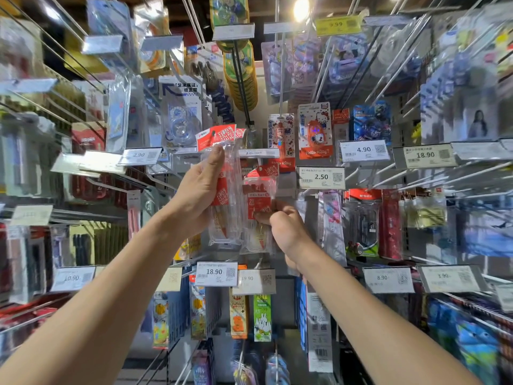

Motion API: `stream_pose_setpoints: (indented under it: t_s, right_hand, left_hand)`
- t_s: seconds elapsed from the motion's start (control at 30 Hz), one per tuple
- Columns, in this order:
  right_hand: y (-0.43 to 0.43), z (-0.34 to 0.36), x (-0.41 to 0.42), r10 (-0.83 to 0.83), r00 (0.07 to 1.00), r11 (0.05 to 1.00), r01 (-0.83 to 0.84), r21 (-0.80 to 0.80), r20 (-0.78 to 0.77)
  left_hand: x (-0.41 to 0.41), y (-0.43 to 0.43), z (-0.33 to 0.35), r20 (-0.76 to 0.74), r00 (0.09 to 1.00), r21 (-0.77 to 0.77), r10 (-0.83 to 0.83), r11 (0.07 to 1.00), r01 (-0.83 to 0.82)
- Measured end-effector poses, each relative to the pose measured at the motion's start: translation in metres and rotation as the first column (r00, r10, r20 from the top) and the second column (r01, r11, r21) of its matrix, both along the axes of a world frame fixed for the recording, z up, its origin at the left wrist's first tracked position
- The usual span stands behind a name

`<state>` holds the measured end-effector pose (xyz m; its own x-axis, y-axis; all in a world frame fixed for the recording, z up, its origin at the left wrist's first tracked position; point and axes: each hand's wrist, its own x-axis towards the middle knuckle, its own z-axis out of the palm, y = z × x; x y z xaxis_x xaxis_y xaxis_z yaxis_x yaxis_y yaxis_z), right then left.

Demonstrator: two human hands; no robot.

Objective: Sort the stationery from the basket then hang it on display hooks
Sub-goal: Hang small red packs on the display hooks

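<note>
- Holding two clear packets with red header cards up to the display wall, the person appears to be partway through a hanging step.
- Left hand [200,195]: fingers [216,159] wrapped round the taller packet [230,190], thumb across its front and header card uppermost, just below a label strip [258,153] at a hook end.
- Right hand [283,226]: fingers curled, pinching the shorter packet [259,195] by its lower half. It sits just beside the taller packet, apparently touching it.
- Whether either header hole has met a prong cannot be told; blur hides it.
- Surrounding hooks carry hung goods, such as a Hello Kitty card [315,132], and price tags, such as the 2.50 tag [321,177].
- The basket is not in view, so the stock left to sort cannot be judged.
- Assessment: this alike pair seems sorted, and hanging of both looks outstanding.
</note>
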<state>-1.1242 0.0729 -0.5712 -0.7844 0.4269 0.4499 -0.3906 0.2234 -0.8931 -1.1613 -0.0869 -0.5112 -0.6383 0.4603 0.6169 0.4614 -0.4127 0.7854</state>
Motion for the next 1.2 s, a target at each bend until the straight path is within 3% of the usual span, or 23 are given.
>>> stream_pose_setpoints:
  t_s: [0.53, 0.73, 0.87, 0.97, 1.0, 1.07, 1.13, 1.2]
  right_hand:
    - [0.000, 0.006, -0.005, -0.010, 0.988, 0.999, 0.016, -0.035, 0.157]
    - [0.004, 0.008, -0.022, -0.143, 0.967, 0.988, 0.126, 0.092, 0.209]
    - [0.002, -0.002, -0.011, -0.218, 0.965, 0.968, 0.193, 0.162, 0.149]
    - [-0.006, -0.007, 0.008, -0.293, 0.938, 0.929, 0.325, 0.176, -0.186]
    - [-0.011, -0.006, 0.015, -0.263, 0.910, 0.930, 0.328, 0.169, -0.319]
    - [-0.024, -0.006, 0.021, -0.059, 0.890, 0.964, 0.169, 0.206, -0.452]
    - [-0.031, -0.009, 0.020, 0.115, 0.915, 0.931, 0.037, 0.362, -0.387]
    - [-0.034, -0.011, 0.015, 0.099, 0.936, 0.900, 0.060, 0.431, -0.337]
  left_hand:
    - [-0.007, 0.002, -0.006, -0.027, 1.000, -0.024, 0.012, 1.000, -0.013]
    - [-0.007, 0.003, -0.014, -0.046, 0.999, -0.037, 0.020, 0.999, -0.022]
    - [-0.013, -0.001, -0.018, -0.084, 0.995, -0.075, 0.056, 0.995, -0.062]
    - [-0.020, 0.002, -0.024, -0.114, 0.992, -0.088, 0.060, 0.994, -0.070]
    - [-0.020, 0.003, -0.026, -0.121, 0.990, -0.080, 0.073, 0.993, -0.083]
    - [-0.022, 0.006, -0.031, -0.150, 0.985, -0.059, 0.081, 0.994, -0.090]
    - [-0.022, 0.009, -0.034, -0.145, 0.988, -0.055, 0.050, 0.997, -0.059]
    - [-0.020, 0.011, -0.036, -0.129, 0.991, -0.047, 0.025, 0.998, -0.031]
